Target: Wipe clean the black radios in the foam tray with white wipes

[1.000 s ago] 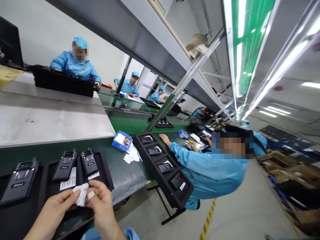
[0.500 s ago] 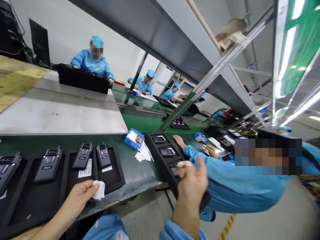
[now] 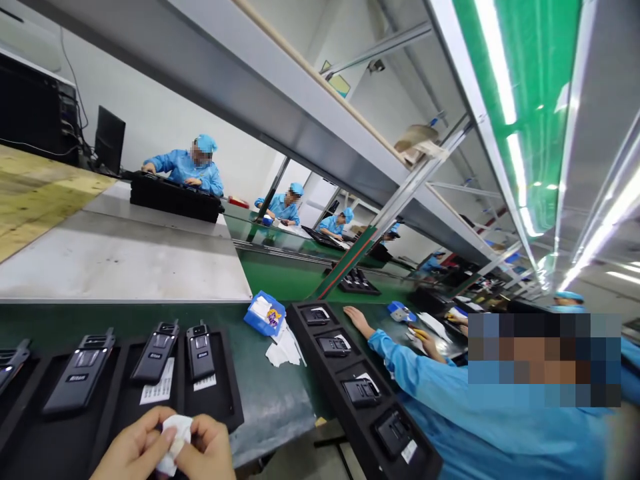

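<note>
Both of my hands meet at the bottom edge of the view, pinching a small white wipe between them. My left hand grips its left side and my right hand its right side, fingers closed. Just beyond them lies a black tray holding several black handheld radios, upright in their slots with white labels below. The hands hover over the tray's near edge, close to the rightmost radio.
A green conveyor belt carries a second black tray of radios, a blue wipe pack and loose white wipes. A co-worker in a blue coat sits close on the right. More workers sit across the line. A grey table lies beyond.
My right hand, raised out to the right half a second ago, has come back down to join my left hand on the wipe. The view has tilted up slightly.
</note>
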Motion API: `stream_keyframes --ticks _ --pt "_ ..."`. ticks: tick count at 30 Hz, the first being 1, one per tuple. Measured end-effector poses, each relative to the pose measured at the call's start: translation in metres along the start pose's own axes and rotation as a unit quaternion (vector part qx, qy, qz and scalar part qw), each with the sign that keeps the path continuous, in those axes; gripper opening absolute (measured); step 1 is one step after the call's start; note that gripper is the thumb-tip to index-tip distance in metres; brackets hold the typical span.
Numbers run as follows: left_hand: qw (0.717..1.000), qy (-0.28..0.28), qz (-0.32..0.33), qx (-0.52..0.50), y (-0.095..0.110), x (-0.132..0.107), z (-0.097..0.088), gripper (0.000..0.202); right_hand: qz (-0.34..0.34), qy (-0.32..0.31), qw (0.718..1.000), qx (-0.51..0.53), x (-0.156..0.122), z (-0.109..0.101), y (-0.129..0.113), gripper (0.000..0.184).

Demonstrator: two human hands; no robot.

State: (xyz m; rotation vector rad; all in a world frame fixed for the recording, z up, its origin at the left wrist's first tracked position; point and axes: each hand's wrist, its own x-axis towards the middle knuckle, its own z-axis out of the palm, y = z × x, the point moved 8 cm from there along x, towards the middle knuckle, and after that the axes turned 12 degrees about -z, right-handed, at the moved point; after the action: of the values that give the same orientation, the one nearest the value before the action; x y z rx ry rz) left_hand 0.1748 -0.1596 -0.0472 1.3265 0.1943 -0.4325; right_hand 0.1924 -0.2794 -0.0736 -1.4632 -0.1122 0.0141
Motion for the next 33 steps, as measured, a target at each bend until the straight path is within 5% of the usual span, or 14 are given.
stream_keyframes --ticks 3,6,10,13,15,23,27,33 --pt "0.998 0.044 0.017 0.041 0.005 -0.004 -0.001 0.044 -0.015 -0.023 1.000 -0.009 0.001 0.002 -0.020 0.037" --pt "0.993 0.072 0.022 0.091 0.011 -0.008 -0.002 0.041 -0.115 -0.046 0.980 -0.158 -0.001 0.002 -0.058 0.016" --pt "0.982 0.132 0.054 0.127 0.023 -0.015 -0.010 0.034 -0.322 -0.069 0.881 -0.339 -0.015 0.013 -0.101 0.025" --pt "0.985 0.134 0.040 0.098 0.023 -0.019 -0.012 0.034 -0.409 -0.079 0.816 -0.400 -0.026 0.021 -0.102 0.027" --pt "0.986 0.136 0.050 0.085 0.026 -0.023 -0.012 0.034 -0.429 -0.090 0.800 -0.411 -0.029 0.026 -0.094 0.028" --pt "0.989 0.137 0.027 0.053 0.022 -0.042 -0.022 0.042 -0.342 -0.170 0.846 -0.372 -0.018 0.031 -0.080 0.026" --pt "0.965 0.222 0.042 0.134 0.021 -0.062 -0.061 0.036 -0.305 -0.167 0.869 -0.352 -0.005 0.014 -0.081 0.025" --pt "0.868 0.392 0.124 0.279 0.048 -0.109 -0.130 0.022 -0.300 -0.060 0.896 -0.321 0.008 -0.022 -0.063 0.030"
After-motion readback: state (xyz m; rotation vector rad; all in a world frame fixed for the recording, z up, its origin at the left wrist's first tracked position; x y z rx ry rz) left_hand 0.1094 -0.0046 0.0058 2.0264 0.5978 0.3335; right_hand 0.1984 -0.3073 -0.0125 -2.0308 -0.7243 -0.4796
